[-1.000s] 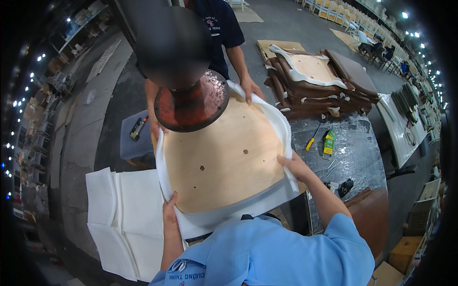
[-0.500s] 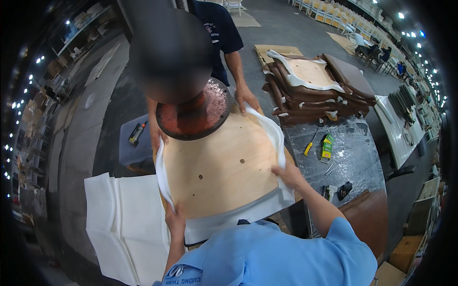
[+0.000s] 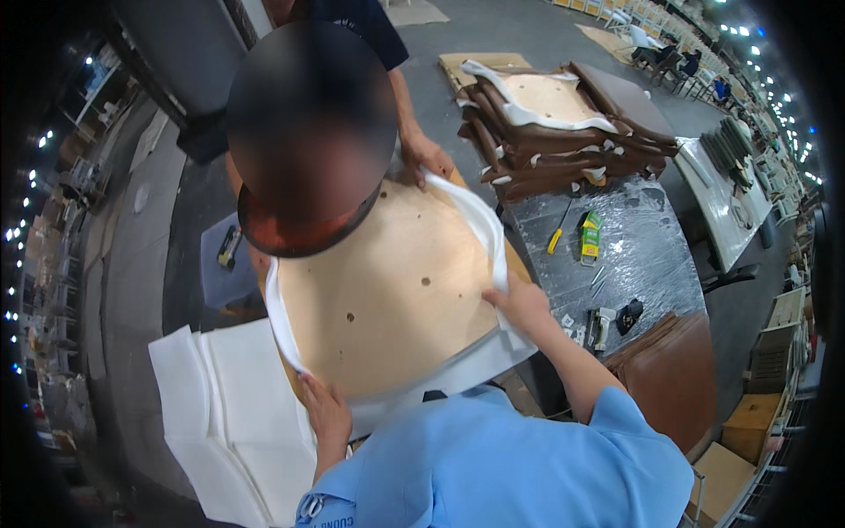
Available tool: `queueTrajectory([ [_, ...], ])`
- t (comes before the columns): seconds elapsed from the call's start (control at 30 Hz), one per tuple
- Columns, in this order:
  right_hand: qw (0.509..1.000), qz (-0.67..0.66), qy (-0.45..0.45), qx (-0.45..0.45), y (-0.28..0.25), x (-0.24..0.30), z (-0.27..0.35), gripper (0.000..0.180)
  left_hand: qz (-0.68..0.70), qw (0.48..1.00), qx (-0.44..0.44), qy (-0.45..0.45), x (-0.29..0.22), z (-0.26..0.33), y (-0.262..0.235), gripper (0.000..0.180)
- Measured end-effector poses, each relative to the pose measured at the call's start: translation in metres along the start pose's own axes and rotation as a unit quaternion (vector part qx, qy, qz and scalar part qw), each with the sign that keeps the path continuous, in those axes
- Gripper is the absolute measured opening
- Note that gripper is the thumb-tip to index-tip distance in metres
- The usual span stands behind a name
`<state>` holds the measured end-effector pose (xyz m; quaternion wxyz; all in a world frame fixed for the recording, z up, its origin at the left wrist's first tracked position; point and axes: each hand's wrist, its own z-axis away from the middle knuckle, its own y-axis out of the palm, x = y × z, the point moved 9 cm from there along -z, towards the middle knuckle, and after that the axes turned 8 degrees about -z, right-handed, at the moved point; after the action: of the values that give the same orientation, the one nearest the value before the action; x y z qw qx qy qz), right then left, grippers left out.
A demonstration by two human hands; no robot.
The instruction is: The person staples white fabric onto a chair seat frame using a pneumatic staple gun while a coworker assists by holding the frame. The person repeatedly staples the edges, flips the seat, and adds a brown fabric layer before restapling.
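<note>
A pale plywood seat panel (image 3: pixel 387 299), drilled with small holes, lies in front of me with white padding (image 3: pixel 480 216) wrapped round its edges. My left hand (image 3: pixel 326 409) is closed on the padded edge at the near left corner. On the right side, my right hand (image 3: pixel 521 304) grips the padding, thumb over the wood. Across from me, a person in a dark shirt holds the far right edge with one hand (image 3: pixel 426 157). Their other hand, at the far left edge, is mostly hidden. A round, dark-rimmed reddish plate (image 3: pixel 308 231) covers the panel's far left part.
White foam sheets (image 3: pixel 255 370) are at the left, below a stool (image 3: pixel 224 273) bearing a tool. The right-hand table (image 3: pixel 647 233) carries a yellow screwdriver (image 3: pixel 556 236), a green-yellow box (image 3: pixel 590 239) and a staple gun (image 3: pixel 600 327). Brown upholstered seats (image 3: pixel 563 132) are stacked behind; brown sheets (image 3: pixel 673 370) are nearer.
The panel and the hands on it appear slightly further left and up in the picture, as does the whole scene. Both my hands keep their hold on the padded edges.
</note>
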<state>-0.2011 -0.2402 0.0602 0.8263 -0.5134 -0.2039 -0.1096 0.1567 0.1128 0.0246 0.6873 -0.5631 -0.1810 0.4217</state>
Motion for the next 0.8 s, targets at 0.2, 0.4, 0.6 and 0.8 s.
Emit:
queueTrajectory([
  [0.2,0.999,-0.029,-0.017,-0.002,-0.001,0.005,0.004,0.080,0.125,0.991,-0.025,0.029,0.019,0.005,-0.006,0.078],
  [0.4,0.817,-0.575,0.036,0.009,0.009,-0.104,0.006,0.051,0.597,0.764,-0.064,-0.236,0.120,0.044,0.030,0.046],
  [0.6,0.789,-0.525,0.251,0.195,0.121,-0.158,0.118,0.035,0.690,0.621,-0.055,-0.367,0.126,0.103,0.080,0.025],
  [0.8,0.602,-0.718,0.264,0.228,0.166,-0.046,0.141,0.039,0.810,0.479,0.150,-0.304,0.034,0.106,0.124,0.034],
])
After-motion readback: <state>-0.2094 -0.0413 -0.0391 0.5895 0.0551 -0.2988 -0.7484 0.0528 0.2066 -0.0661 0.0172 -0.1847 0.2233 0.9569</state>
